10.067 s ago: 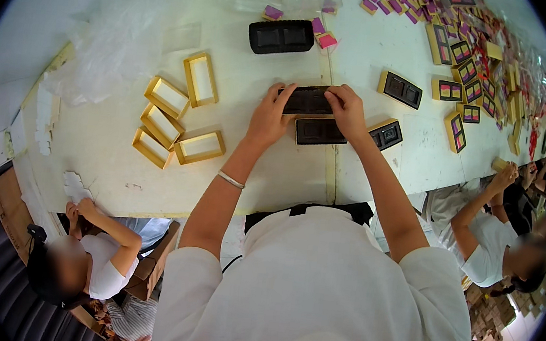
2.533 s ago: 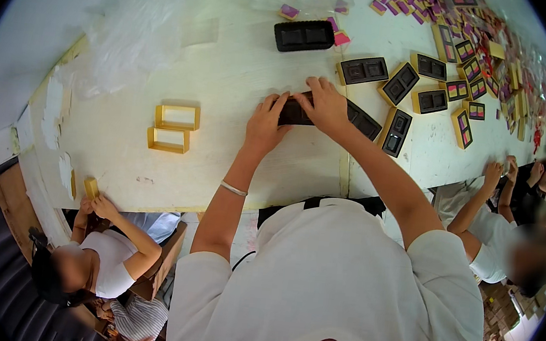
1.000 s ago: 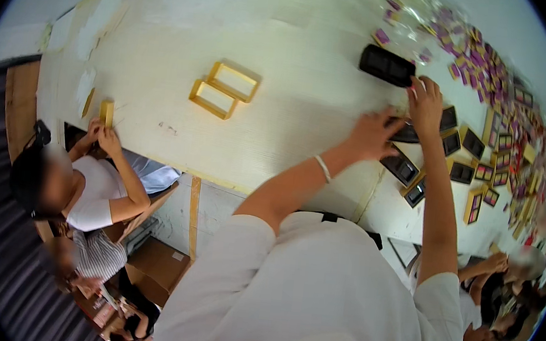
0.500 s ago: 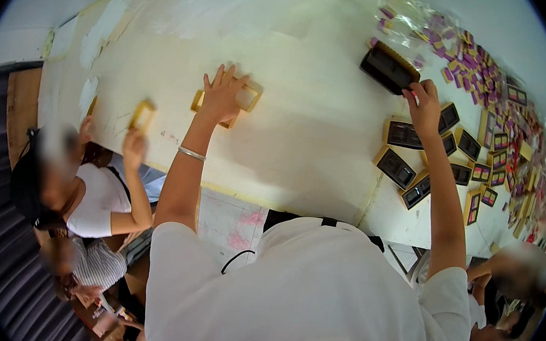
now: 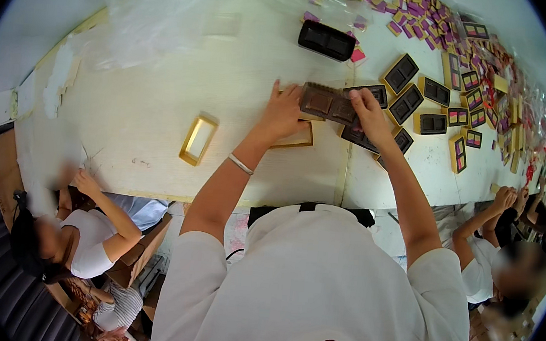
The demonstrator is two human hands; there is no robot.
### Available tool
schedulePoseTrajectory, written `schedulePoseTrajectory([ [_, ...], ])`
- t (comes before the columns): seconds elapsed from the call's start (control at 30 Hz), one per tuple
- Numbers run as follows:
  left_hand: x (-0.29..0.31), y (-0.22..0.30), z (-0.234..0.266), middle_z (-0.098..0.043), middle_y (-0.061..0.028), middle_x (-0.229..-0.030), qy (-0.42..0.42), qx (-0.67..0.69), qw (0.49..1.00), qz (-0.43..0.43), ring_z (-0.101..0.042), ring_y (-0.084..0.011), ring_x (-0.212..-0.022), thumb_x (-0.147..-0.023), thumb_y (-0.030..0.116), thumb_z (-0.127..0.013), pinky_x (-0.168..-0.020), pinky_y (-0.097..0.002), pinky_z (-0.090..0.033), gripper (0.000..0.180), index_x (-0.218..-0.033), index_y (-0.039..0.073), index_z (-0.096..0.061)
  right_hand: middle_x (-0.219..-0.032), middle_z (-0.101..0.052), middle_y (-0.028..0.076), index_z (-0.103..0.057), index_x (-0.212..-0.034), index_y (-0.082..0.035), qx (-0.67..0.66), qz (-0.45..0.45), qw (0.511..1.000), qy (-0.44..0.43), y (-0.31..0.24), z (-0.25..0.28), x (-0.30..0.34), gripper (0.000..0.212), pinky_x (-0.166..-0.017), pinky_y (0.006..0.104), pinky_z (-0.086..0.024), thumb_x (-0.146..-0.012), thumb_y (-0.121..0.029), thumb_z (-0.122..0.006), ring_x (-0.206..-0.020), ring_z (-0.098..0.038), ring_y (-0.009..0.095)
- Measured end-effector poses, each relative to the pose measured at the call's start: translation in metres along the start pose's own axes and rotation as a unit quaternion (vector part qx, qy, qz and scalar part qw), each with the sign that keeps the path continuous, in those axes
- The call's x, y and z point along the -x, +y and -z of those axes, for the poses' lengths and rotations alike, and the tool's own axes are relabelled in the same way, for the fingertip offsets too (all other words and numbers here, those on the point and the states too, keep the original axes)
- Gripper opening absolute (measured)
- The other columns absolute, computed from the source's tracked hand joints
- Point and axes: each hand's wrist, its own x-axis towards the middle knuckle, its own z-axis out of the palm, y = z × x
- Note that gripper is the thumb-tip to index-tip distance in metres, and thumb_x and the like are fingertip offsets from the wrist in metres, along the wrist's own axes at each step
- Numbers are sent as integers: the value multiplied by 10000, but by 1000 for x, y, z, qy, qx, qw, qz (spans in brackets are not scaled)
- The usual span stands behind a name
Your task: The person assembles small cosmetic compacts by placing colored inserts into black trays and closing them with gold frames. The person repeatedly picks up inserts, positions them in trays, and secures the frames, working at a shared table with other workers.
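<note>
Pinched in my right hand (image 5: 371,119) is a thin dark brown plastic tray (image 5: 329,103) with two square hollows, tilted above the table. Beside its left end, my left hand (image 5: 282,113) lies with fingers stretched over shallow gold frames (image 5: 297,140), partly hidden beneath it. Whether its fingertips touch the tray, I cannot tell. Farther away sits a black stack of trays (image 5: 327,41). Another gold frame (image 5: 198,140) lies to the left of my left hand. Several gold boxes with black trays inside (image 5: 405,104) are grouped to the right of my right hand.
Purple and gold small pieces (image 5: 426,17) are heaped at the back right, near clear plastic film. Smaller filled boxes (image 5: 457,153) stand at the right. A co-worker (image 5: 92,238) sits at the left edge; another person's arm (image 5: 482,220) reaches in from the right.
My right hand has brought a single tray from the black stack toward my left hand. A gold frame now rests on the table at left, where a co-worker's hand was holding one.
</note>
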Motion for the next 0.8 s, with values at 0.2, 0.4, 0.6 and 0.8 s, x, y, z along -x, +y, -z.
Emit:
schedulePoseTrajectory([
  [0.2,29,2,11,-293,-148,-1416,61,83,992,79,-379,-342,-1227,-693,340,-732,-1037,-560,-223,818,-1387,166,-333,-760,-600,196,-512,-884,26,215,51,974,43,21,10,-15,588,-647,377,-459,-790,-544,-618,-712,-594,291],
  [0.4,28,1,7,-342,-139,-1375,10,234,968,93,-505,-349,-1092,-705,169,-716,-890,-422,-432,776,-1374,120,-325,-848,-615,227,-484,-1007,21,288,54,955,31,34,-32,-27,596,-691,424,-485,-800,-525,-601,-819,-618,372],
  [0.6,26,0,8,-421,-100,-1299,-21,243,961,128,-546,-307,-1044,-713,120,-706,-826,-368,-487,754,-1366,113,-329,-903,-559,216,-492,-1068,3,376,110,911,128,3,-61,-5,427,-687,442,-486,-853,-354,-582,-792,-599,382],
  [0.8,29,0,5,-427,-138,-1282,37,277,953,117,-546,-327,-1034,-723,97,-709,-824,-379,-496,732,-1365,156,-362,-834,-569,205,-568,-993,33,206,204,949,126,38,-63,-16,214,-713,420,-463,-833,-108,-588,-828,-569,396],
])
